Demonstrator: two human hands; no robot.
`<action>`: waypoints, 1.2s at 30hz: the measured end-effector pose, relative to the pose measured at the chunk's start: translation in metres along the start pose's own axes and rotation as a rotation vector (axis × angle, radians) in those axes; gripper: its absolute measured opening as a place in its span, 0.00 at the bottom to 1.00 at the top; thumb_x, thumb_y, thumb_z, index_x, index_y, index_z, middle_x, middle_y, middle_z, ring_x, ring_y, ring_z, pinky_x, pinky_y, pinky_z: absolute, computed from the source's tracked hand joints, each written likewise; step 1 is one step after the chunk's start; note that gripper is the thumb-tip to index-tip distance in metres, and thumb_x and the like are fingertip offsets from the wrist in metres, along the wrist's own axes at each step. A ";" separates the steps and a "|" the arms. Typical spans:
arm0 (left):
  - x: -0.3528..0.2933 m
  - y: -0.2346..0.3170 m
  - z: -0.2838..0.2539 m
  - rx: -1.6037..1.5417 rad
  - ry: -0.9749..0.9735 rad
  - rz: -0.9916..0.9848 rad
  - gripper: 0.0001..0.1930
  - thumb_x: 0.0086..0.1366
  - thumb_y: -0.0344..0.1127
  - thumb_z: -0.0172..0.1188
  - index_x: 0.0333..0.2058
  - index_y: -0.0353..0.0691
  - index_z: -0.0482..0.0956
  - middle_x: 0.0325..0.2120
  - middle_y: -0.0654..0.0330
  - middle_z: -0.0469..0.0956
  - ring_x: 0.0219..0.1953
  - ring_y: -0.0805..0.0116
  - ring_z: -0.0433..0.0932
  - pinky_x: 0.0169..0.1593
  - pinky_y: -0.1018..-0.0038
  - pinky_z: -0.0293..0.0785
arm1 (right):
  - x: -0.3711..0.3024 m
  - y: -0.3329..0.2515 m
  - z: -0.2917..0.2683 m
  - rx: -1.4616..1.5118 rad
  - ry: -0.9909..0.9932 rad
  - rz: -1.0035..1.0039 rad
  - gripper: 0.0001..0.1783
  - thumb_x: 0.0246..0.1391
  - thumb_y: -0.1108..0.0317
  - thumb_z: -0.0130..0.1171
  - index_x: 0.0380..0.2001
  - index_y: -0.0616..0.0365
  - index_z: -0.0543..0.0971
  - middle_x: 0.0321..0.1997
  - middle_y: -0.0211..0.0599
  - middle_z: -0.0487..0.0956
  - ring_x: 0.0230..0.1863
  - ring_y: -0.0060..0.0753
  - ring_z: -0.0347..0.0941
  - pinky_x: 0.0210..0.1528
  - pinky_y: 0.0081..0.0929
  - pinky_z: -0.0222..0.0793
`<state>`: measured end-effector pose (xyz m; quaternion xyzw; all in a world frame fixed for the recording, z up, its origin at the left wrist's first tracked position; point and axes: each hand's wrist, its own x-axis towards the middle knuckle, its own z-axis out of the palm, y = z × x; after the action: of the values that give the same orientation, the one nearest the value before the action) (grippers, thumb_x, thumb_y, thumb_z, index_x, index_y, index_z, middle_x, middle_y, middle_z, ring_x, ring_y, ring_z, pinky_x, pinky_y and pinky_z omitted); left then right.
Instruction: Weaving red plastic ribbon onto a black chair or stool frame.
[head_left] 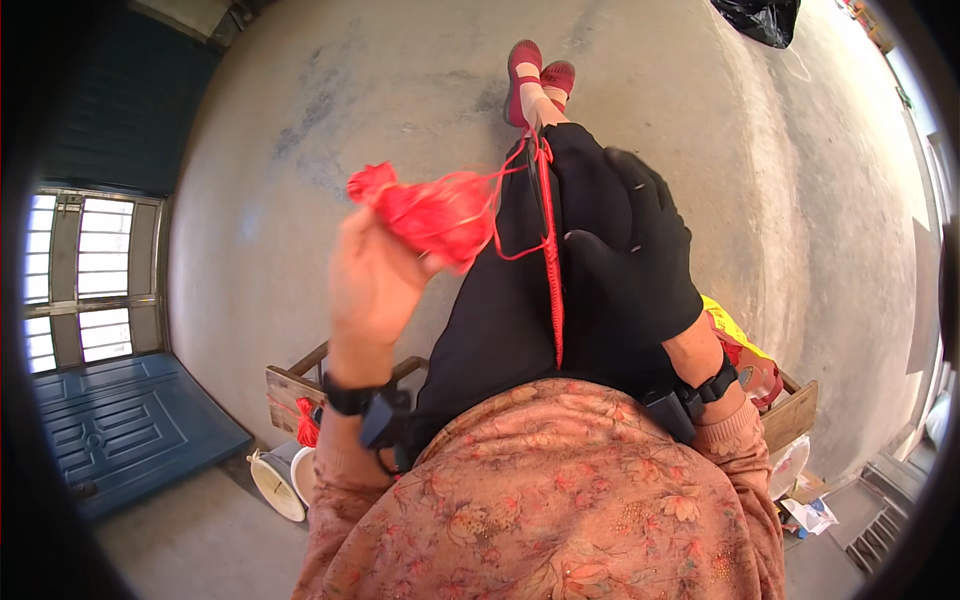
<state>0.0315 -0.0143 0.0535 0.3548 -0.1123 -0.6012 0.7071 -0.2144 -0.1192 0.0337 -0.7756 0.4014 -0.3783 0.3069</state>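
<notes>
My bare left hand (372,280) is closed round the lower side of a bundle of red cord (438,215), held above my left thigh and slightly blurred. Loose red strands run from it to a long, narrow black piece (546,195) standing edge-up between my legs. Red cord wrapping (553,290) covers the edge of that piece; its kind I cannot make out. My right hand (645,260), in a black glove, lies over my right thigh beside the piece. Its thumb is spread from its fingers, and nothing shows in it.
I sit on a wooden seat (790,415), with more red cord (307,422) at its left end. White buckets (277,483) stand at the lower left, near a blue door (130,430). A yellow and red bag (735,340) is by my right wrist. A black plastic bag (760,20) lies far right.
</notes>
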 end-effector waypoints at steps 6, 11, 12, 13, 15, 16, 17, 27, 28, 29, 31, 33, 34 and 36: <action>-0.080 0.035 0.035 -0.155 -0.721 0.132 0.15 0.71 0.40 0.56 0.48 0.36 0.67 0.28 0.56 0.72 0.24 0.67 0.75 0.22 0.76 0.75 | 0.015 -0.037 0.009 -0.235 -0.205 -0.588 0.36 0.40 0.63 0.74 0.56 0.55 0.75 0.56 0.44 0.76 0.60 0.49 0.71 0.61 0.42 0.67; -0.085 0.059 0.019 0.179 -0.362 0.339 0.11 0.71 0.37 0.58 0.35 0.35 0.69 0.20 0.59 0.72 0.21 0.72 0.72 0.23 0.81 0.71 | -0.008 -0.039 -0.016 0.355 -0.609 -0.463 0.10 0.52 0.69 0.67 0.37 0.61 0.80 0.35 0.42 0.80 0.39 0.44 0.78 0.45 0.35 0.72; -0.082 0.059 0.012 0.207 -0.242 0.329 0.10 0.71 0.36 0.57 0.36 0.35 0.69 0.20 0.59 0.72 0.22 0.73 0.71 0.24 0.82 0.70 | -0.015 -0.037 -0.022 0.500 -0.580 -0.441 0.08 0.53 0.70 0.65 0.34 0.62 0.80 0.33 0.42 0.80 0.36 0.41 0.78 0.41 0.33 0.72; -0.076 0.054 0.004 0.262 -0.142 0.290 0.09 0.70 0.34 0.56 0.38 0.35 0.70 0.21 0.60 0.71 0.23 0.73 0.71 0.26 0.82 0.69 | -0.023 -0.036 -0.029 0.610 -0.612 -0.323 0.06 0.55 0.71 0.64 0.32 0.63 0.81 0.31 0.42 0.80 0.33 0.39 0.78 0.37 0.31 0.73; -0.055 0.037 -0.011 0.333 -0.001 0.211 0.09 0.68 0.32 0.57 0.42 0.34 0.71 0.22 0.62 0.71 0.24 0.75 0.70 0.27 0.81 0.69 | -0.033 -0.034 -0.042 0.754 -0.657 -0.218 0.04 0.56 0.73 0.61 0.32 0.64 0.81 0.31 0.40 0.81 0.30 0.34 0.78 0.32 0.28 0.72; -0.043 0.025 -0.015 0.367 0.066 0.160 0.10 0.67 0.32 0.58 0.44 0.34 0.72 0.22 0.63 0.70 0.24 0.75 0.71 0.28 0.81 0.69 | -0.038 -0.034 -0.049 0.829 -0.682 -0.090 0.04 0.57 0.74 0.61 0.32 0.65 0.82 0.31 0.40 0.81 0.29 0.31 0.78 0.31 0.26 0.72; -0.031 0.011 -0.016 0.448 0.054 0.110 0.11 0.66 0.32 0.58 0.44 0.34 0.73 0.23 0.65 0.71 0.24 0.76 0.71 0.28 0.80 0.69 | -0.041 -0.036 -0.058 0.878 -0.731 0.061 0.04 0.56 0.75 0.60 0.33 0.65 0.82 0.32 0.39 0.82 0.30 0.30 0.78 0.31 0.26 0.72; 0.009 -0.092 0.030 1.387 -0.025 0.188 0.20 0.55 0.40 0.73 0.42 0.34 0.79 0.29 0.64 0.80 0.29 0.75 0.77 0.36 0.74 0.75 | -0.071 -0.043 -0.081 1.186 -0.566 0.277 0.06 0.56 0.76 0.60 0.36 0.66 0.81 0.36 0.41 0.82 0.32 0.33 0.78 0.36 0.27 0.72; 0.010 -0.089 0.027 1.385 0.019 0.134 0.20 0.56 0.40 0.72 0.43 0.34 0.78 0.31 0.63 0.80 0.31 0.74 0.78 0.36 0.74 0.75 | -0.069 -0.041 -0.082 0.707 -0.451 0.076 0.05 0.55 0.76 0.61 0.35 0.65 0.81 0.35 0.40 0.82 0.32 0.34 0.77 0.36 0.27 0.72; 0.010 -0.084 0.024 1.264 -0.028 0.135 0.20 0.57 0.39 0.71 0.44 0.34 0.78 0.33 0.61 0.81 0.32 0.74 0.79 0.37 0.74 0.76 | -0.063 -0.037 -0.079 0.221 -0.340 -0.114 0.05 0.54 0.75 0.61 0.35 0.64 0.80 0.35 0.38 0.81 0.31 0.34 0.76 0.37 0.28 0.72; 0.009 -0.074 0.018 1.037 -0.062 0.155 0.18 0.60 0.36 0.69 0.46 0.34 0.77 0.38 0.59 0.81 0.36 0.72 0.81 0.38 0.75 0.77 | -0.047 -0.029 -0.084 0.400 -0.158 0.001 0.07 0.56 0.73 0.60 0.37 0.64 0.81 0.37 0.38 0.82 0.34 0.32 0.77 0.39 0.28 0.72; 0.013 -0.050 0.011 0.694 0.055 0.099 0.17 0.61 0.31 0.68 0.48 0.35 0.77 0.39 0.59 0.82 0.36 0.76 0.79 0.40 0.76 0.77 | -0.020 -0.011 -0.083 0.645 -0.041 0.270 0.10 0.58 0.70 0.58 0.40 0.64 0.81 0.38 0.37 0.82 0.37 0.29 0.78 0.42 0.28 0.72; 0.013 -0.043 0.009 0.704 0.063 0.198 0.16 0.62 0.30 0.67 0.48 0.35 0.77 0.39 0.59 0.81 0.37 0.75 0.80 0.41 0.76 0.78 | -0.003 0.002 -0.075 0.565 -0.004 0.252 0.11 0.59 0.69 0.58 0.42 0.64 0.81 0.39 0.37 0.82 0.39 0.28 0.78 0.43 0.28 0.72; 0.014 -0.031 0.005 0.715 0.092 0.417 0.14 0.64 0.27 0.64 0.48 0.34 0.77 0.40 0.59 0.81 0.39 0.73 0.81 0.42 0.74 0.79 | 0.015 0.022 -0.050 0.248 0.045 0.106 0.13 0.59 0.67 0.58 0.44 0.61 0.81 0.40 0.39 0.83 0.40 0.30 0.79 0.44 0.30 0.73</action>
<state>0.0077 -0.0296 0.0334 0.5740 -0.3518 -0.3519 0.6503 -0.2586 -0.1512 0.0474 -0.7008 0.3988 -0.4256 0.4107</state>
